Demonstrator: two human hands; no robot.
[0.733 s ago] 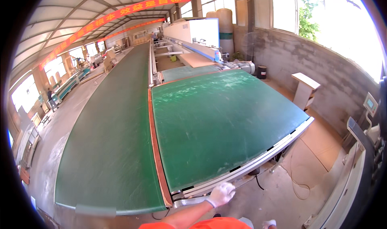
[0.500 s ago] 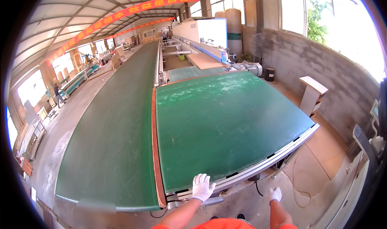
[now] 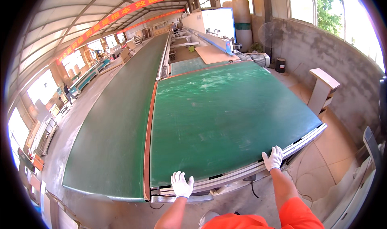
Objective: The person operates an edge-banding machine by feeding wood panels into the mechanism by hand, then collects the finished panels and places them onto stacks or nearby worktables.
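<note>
Both my hands wear white gloves and lie at the near edge of a wide green conveyor belt (image 3: 225,116). My left hand (image 3: 181,184) rests with fingers spread on the near left part of that edge, by the metal rail (image 3: 238,174). Farther right, my right hand (image 3: 273,158) touches the belt's edge, thumb and fingers apart. Neither hand holds anything. A board (image 3: 211,54) lies at the far end beyond the belt, well out of reach of my hands.
To the left runs a long green conveyor (image 3: 117,120), divided off by a reddish-brown strip (image 3: 149,136). A wooden stand (image 3: 321,89) and a black drum (image 3: 280,65) stand on the right by the wall. A person (image 3: 68,93) is far off at left. Cables hang below the rail.
My right hand has risen from beside the conveyor onto its near edge. My left hand stays at the edge. The whole view has shifted slightly.
</note>
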